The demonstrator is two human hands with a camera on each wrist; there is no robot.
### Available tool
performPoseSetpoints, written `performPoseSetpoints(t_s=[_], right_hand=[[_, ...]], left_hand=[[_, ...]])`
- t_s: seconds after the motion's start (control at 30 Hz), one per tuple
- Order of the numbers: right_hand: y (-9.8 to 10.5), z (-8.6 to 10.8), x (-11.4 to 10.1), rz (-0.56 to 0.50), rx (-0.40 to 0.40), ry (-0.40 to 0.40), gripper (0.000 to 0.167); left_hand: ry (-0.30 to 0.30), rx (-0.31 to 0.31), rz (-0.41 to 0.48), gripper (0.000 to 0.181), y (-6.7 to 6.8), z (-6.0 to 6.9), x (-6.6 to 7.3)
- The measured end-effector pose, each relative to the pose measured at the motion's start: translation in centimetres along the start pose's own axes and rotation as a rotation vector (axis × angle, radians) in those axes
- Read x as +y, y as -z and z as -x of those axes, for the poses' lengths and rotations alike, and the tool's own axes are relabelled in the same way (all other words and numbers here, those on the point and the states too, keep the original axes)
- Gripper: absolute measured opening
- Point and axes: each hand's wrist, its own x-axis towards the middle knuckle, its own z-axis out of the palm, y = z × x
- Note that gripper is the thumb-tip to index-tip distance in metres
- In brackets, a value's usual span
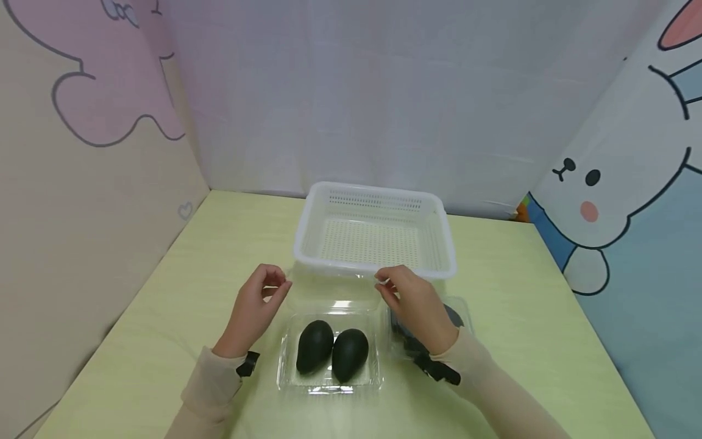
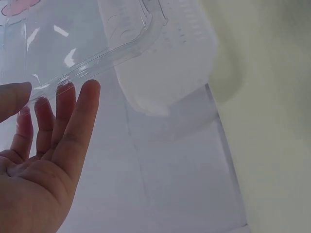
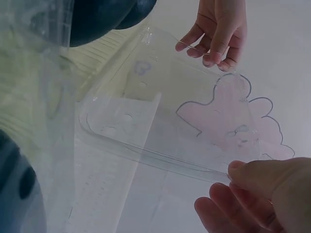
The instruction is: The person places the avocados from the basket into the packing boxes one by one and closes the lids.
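A clear plastic clamshell container (image 1: 283,379) lies on the table with two dark green avocados (image 1: 315,346) side by side in it. Its clear lid (image 3: 194,136) is raised at the far side, between both hands. My left hand (image 1: 253,308) pinches the lid's left edge between thumb and fingertips, seen close in the left wrist view. On the opposite edge, my right hand (image 1: 414,305) pinches the lid with the thumb over bent fingers. Beneath the right hand and wrist, a second clear container (image 1: 463,305) holds dark items, partly hidden.
Behind the hands stands a white perforated plastic basket (image 1: 375,268) near the back wall. The yellow table (image 1: 164,341) is bordered by side walls with cartoon drawings (image 1: 620,183). Black straps (image 1: 437,370) sit around the wrists.
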Motion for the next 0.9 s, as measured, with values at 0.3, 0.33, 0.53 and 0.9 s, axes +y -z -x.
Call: performPoseSetpoints(t_s=[0.3,0.33,0.53,0.9], right_hand=[[0.9,2.4,-1.2,0.035,-0.012,0.09,0.022],[0.9,2.7,-1.3,0.033,-0.02,0.091,0.018],[1.0,3.9,-1.9,0.021,-0.026,0.116,0.012],[0.8,4.7,-2.7,0.022,0.005,0.159,0.017]], left_hand=[[-0.07,-0.016,-0.076,0.01,0.9,3.0,0.8],[-0.074,-0.019,-0.085,0.01,1.0,3.3,0.9],[-0.102,-0.02,-0.114,0.015,1.2,4.3,1.2],[-0.176,-0.001,-0.118,0.02,1.3,4.9,1.1]])
